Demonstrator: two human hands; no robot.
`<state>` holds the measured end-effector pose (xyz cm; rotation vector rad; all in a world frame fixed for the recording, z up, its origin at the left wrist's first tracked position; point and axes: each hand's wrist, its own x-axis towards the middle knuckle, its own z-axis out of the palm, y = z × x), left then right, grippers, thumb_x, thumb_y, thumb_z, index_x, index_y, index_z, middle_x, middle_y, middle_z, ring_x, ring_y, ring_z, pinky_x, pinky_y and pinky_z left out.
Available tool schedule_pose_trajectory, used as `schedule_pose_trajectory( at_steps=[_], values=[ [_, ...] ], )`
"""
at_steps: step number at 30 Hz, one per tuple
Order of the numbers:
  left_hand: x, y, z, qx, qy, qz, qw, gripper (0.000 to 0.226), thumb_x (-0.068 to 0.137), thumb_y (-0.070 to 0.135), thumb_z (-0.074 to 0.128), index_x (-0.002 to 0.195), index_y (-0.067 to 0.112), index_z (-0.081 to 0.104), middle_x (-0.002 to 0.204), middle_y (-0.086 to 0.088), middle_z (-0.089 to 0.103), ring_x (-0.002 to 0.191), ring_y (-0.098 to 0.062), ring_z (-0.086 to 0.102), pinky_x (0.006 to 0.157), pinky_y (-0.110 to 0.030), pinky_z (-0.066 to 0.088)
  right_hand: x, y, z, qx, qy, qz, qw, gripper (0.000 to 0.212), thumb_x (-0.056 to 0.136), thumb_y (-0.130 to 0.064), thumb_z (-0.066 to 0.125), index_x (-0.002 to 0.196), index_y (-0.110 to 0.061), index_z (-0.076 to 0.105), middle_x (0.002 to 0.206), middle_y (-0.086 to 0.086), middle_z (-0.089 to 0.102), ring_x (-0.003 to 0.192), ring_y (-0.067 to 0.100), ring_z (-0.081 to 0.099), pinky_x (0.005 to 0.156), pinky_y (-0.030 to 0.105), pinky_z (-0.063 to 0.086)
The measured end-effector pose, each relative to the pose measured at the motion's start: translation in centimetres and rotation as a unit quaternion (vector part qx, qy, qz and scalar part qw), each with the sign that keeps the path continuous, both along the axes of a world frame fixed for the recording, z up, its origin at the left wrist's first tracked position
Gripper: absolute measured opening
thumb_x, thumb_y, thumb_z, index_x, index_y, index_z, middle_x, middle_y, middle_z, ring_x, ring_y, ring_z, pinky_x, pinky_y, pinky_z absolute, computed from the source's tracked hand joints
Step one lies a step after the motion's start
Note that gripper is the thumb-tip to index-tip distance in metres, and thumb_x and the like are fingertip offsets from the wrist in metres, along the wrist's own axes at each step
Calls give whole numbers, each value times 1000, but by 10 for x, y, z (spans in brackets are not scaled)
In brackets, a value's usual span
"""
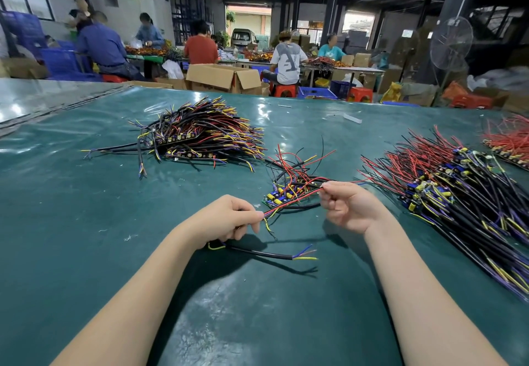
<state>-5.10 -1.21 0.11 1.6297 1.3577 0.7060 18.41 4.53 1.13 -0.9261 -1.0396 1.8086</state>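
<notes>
Black cable (266, 253): nearest item, raised slightly off the green tabletop (86, 222) and casting a shadow on it. Its long axis runs left to right. The stripped blue, brown and yellow ends point right; the other end disappears under the left hand (229, 219).

Left hand: fingers curled, thumb and forefinger pinching the near end of a red wire (292, 202). Short yellow and blue leads droop from the same pinch.

Right hand (350, 208): palm turned toward the camera, fingers curled, tips pinching the same red wire further along. The wire is taut between the two hands, clear of the tabletop, its axis rising from lower left to upper right.

Just behind the wire lies a small cluster of circuit boards (282, 194) with red and black leads. Whether the wire joins it cannot be told.

To the right is a large heap of wired boards (458, 191), and at far right a red-wired batch (508, 142). Left and further back is a third heap (200, 134).

Beyond the tabletop edge are an open cardboard box (223, 76), seated workers (286, 62) and a standing fan (451, 43).
</notes>
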Motion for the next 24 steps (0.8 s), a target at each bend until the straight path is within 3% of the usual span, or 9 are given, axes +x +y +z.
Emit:
schedule_pose_trajectory(
  at_steps=[4, 7, 9, 11, 13, 15, 19, 22, 24],
  values=[
    [2, -2, 3, -6, -5, -29, 1000, 34, 91, 26, 54, 58, 17, 59, 36, 7, 42, 31, -6, 25, 35, -13, 22, -8, -7, 2, -78, 211, 93, 970, 39, 28, 2, 90, 50, -2, 58, 47, 2, 43, 32, 7, 39, 26, 9, 25],
    [0, -3, 4, -13, -22, -36, 999, 34, 93, 24, 52, 59, 16, 56, 37, 7, 39, 31, -6, 23, 35, -14, 21, -12, -8, 3, -123, 245, 82, 958, 37, 35, 8, 87, 53, -1, 56, 48, 2, 42, 30, 7, 38, 27, 9, 24],
    [0, -2, 3, -24, -62, -33, 997, 30, 94, 18, 48, 65, 14, 54, 38, 7, 38, 32, -6, 23, 35, -14, 20, -18, -3, 1, -116, 181, -16, 976, 20, 62, 4, 73, 58, -3, 55, 52, 1, 41, 30, 4, 37, 27, 9, 25],
    [2, 0, 2, -49, -116, -33, 992, 25, 94, 9, 42, 72, 11, 54, 41, 7, 40, 34, -5, 28, 35, -13, 19, -23, 4, -3, -13, 70, -151, 986, 23, 86, 0, 55, 65, -6, 51, 59, 2, 41, 32, 1, 38, 30, 10, 29],
    [5, 1, 1, -78, -147, -35, 985, 28, 93, 3, 36, 76, 10, 57, 44, 4, 46, 36, -6, 34, 35, -13, 22, -30, 6, -6, 131, -31, -242, 961, 23, 89, -1, 53, 68, -8, 52, 61, 5, 42, 34, 0, 41, 34, 11, 35],
    [7, 2, 0, -81, -154, -28, 984, 29, 94, 2, 35, 78, 10, 57, 47, 3, 52, 38, -7, 41, 37, -13, 29, -34, 4, -10, 196, -77, -271, 939, 22, 89, -1, 53, 69, -10, 53, 60, 6, 45, 35, 0, 43, 36, 13, 39],
    [12, 5, -1, -28, -259, 63, 964, 23, 97, 5, 37, 83, 11, 53, 56, 4, 63, 50, -7, 58, 44, -16, 43, -48, -6, -8, 138, -71, -216, 964, 22, 94, -15, 51, 72, -9, 54, 59, 7, 49, 32, 2, 43, 35, 14, 41],
    [13, 8, -3, 12, -339, 111, 934, 22, 98, 9, 37, 82, 16, 50, 69, 6, 71, 74, -10, 63, 60, -21, 48, -63, -17, -9, 163, -160, -59, 972, 24, 94, -17, 51, 72, -9, 56, 63, 6, 50, 43, 4, 49, 41, 16, 46],
    [16, 9, -4, 35, -360, 117, 925, 22, 99, 11, 36, 82, 17, 48, 80, 7, 73, 81, -8, 63, 66, -23, 46, -76, -25, -10, 217, -223, 44, 949, 20, 93, -15, 51, 74, -14, 56, 68, 2, 53, 56, 5, 51, 48, 15, 47]
  ],
)
